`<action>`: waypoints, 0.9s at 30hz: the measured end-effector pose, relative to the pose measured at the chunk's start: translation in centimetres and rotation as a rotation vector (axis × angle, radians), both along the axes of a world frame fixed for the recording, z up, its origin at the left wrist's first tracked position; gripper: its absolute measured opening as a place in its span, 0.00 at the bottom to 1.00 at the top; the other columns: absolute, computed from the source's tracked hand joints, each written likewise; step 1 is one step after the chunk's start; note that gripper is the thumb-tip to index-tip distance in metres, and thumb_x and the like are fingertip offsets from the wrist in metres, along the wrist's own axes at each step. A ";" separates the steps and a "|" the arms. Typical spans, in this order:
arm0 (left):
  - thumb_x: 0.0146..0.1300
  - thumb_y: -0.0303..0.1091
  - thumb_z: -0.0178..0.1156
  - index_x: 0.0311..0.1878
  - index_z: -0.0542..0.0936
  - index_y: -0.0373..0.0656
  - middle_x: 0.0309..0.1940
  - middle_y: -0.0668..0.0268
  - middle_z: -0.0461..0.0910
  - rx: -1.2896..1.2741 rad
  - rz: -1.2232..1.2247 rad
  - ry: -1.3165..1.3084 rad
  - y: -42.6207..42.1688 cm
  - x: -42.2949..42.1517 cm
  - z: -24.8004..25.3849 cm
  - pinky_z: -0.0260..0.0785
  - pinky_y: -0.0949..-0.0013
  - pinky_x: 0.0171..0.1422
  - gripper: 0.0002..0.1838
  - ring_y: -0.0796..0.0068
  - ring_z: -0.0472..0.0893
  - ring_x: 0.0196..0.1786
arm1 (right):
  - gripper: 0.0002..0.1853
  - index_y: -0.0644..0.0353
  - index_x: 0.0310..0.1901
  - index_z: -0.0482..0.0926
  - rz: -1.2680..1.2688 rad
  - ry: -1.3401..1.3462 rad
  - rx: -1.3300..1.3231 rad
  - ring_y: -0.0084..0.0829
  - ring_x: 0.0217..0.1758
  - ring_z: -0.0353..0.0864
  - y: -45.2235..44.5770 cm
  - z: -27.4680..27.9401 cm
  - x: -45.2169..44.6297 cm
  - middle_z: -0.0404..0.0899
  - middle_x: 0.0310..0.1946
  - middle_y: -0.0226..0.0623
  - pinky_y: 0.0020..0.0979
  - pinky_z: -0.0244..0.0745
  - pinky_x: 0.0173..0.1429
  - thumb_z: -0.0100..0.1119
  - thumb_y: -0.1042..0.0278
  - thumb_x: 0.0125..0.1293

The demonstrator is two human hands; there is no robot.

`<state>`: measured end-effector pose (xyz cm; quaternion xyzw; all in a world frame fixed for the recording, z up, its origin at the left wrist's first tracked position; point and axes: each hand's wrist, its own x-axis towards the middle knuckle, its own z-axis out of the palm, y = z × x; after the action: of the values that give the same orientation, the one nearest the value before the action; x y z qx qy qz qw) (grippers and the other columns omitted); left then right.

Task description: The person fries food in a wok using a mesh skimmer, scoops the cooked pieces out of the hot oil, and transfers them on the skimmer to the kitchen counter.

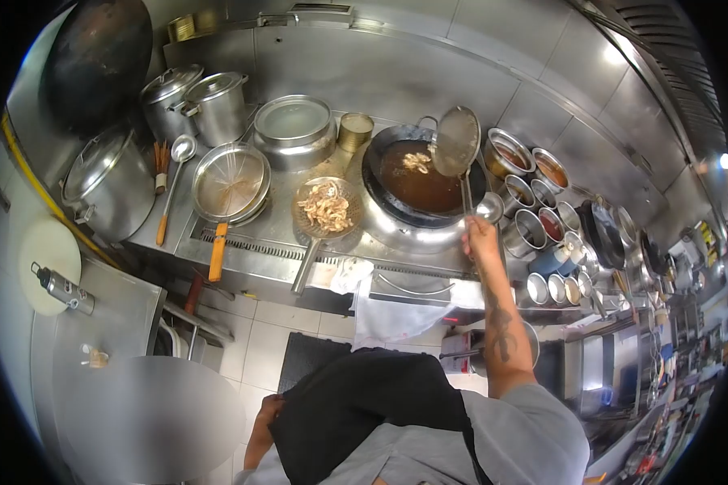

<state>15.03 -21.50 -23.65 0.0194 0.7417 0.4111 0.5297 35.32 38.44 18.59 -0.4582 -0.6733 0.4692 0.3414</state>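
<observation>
My right hand [481, 240] is closed around the handle of a skimmer [458, 139], whose round head is tilted over the far right of a black wok [374, 187]. Brown liquid fills the wok, and pale food pieces [416, 162] float in it beside the skimmer's head. A ladle [490, 208] lies at the wok's right rim, close to my right hand. Left of the wok, a perforated strainer [312, 230] holds light brown food pieces [327, 205]. Down by the black apron [356, 396] is my left hand [268, 414], its fingers mostly hidden.
Lidded pots [109, 182] and a fine strainer with an orange handle [218, 252] occupy the left. A wide pot [293, 133] stands behind. Several sauce containers [526, 233] crowd the right. A white cloth [353, 275] lies at the counter's front edge.
</observation>
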 end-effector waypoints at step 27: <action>0.48 0.34 0.61 0.41 0.78 0.33 0.25 0.62 0.79 -0.025 -0.087 0.281 -4.1 6.6 0.7 0.69 0.73 0.32 0.18 0.74 0.77 0.26 | 0.09 0.56 0.46 0.65 0.260 0.338 -0.711 0.20 0.11 0.61 10.7 -6.4 1.7 0.70 0.18 0.33 0.18 0.47 0.08 0.40 0.65 0.66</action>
<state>21.67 -25.64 -22.97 0.1023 0.8121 0.3717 0.4381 36.97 49.18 12.15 -0.3751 -0.4561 0.7803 0.2057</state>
